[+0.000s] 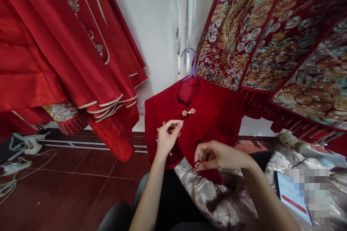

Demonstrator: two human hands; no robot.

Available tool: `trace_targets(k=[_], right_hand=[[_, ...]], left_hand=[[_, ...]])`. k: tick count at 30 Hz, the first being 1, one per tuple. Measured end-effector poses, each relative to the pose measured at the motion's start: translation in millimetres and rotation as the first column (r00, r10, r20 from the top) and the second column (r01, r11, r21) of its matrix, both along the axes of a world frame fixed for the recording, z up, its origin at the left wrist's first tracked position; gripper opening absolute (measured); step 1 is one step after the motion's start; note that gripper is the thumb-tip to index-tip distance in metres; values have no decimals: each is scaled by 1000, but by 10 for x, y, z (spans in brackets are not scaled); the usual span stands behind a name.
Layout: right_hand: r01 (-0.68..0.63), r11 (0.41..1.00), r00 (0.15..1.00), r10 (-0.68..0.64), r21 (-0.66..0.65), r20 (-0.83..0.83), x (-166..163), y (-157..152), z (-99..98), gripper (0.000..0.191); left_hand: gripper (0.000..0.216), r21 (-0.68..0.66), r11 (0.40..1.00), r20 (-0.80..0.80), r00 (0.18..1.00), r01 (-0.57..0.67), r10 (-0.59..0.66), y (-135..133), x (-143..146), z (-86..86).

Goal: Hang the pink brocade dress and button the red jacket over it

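Note:
A small red velvet jacket (211,115) hangs on a purple hanger (191,63) in front of me, with pearl and gold clasps (188,112) down its front flap. My left hand (167,138) pinches the flap's edge near a clasp at mid-height. Lower down, my right hand (214,156) is closed on a gold clasp (196,167) at the hem. Both hands are closed on the garment.
Plain red robes (54,43) with cream trim hang at the left. Heavily embroidered red and gold garments (271,32) hang at the right. Silvery brocade fabric (214,195) lies across my lap, a phone (294,196) beside it. White cables (18,158) trail on the dark red tile floor.

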State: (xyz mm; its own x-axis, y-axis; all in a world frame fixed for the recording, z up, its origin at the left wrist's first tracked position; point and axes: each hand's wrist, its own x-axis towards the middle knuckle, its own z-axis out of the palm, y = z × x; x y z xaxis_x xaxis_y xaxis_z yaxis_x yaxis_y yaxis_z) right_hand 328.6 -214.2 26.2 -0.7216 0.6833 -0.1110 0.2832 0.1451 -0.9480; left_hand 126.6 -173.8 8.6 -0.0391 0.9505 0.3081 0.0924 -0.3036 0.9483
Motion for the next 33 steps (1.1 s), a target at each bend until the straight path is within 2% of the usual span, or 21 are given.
trace_targets(k=[2,4,6,9,11,13,17,22,24,25,27,28,29,31,33], right_hand=[[-11,1000,999,11,-8,33,79,-17,37,19],[-11,1000,998,12,-13,59,137,-30,67,19],[-7,1000,998,8,-8,64,183,-39,98,19],[-2,999,998,-1,33,68,249,-47,142,17],[-10,998,998,6,57,65,290,-48,165,17],[-8,998,999,6,62,32,324,-45,179,24],[80,994,996,-77,75,-47,363,-35,196,43],[190,967,979,-173,172,-108,356,-22,218,33],[310,918,944,-267,247,-193,300,20,213,30],[402,871,906,-334,283,-259,249,58,207,29],[598,731,786,-455,327,-419,96,170,199,29],[673,660,721,-483,335,-498,-5,242,199,29],[714,613,676,-478,337,-561,-117,323,202,30],[722,605,645,-414,336,-643,-349,494,218,36],[673,647,694,-385,358,-608,-546,641,238,47]], left_hand=[[26,201,980,-281,958,6,51,55,66,134],[27,337,941,-510,842,9,175,140,113,242],[29,403,914,-674,690,43,264,236,132,321],[29,415,898,-812,505,147,292,364,121,402],[27,419,881,-849,437,219,296,429,103,449],[24,444,850,-859,405,284,314,473,85,499],[17,509,750,-846,402,421,349,499,66,588],[19,570,652,-820,398,501,411,526,58,572],[21,588,610,-809,373,531,454,569,53,526],[22,594,588,-803,357,549,478,595,50,501],[23,600,551,-789,319,580,525,649,51,454],[24,598,541,-785,295,592,545,671,53,436],[24,591,541,-783,267,598,562,690,55,425],[25,581,563,-781,206,588,590,708,54,425],[27,570,596,-781,148,565,607,699,31,456]])
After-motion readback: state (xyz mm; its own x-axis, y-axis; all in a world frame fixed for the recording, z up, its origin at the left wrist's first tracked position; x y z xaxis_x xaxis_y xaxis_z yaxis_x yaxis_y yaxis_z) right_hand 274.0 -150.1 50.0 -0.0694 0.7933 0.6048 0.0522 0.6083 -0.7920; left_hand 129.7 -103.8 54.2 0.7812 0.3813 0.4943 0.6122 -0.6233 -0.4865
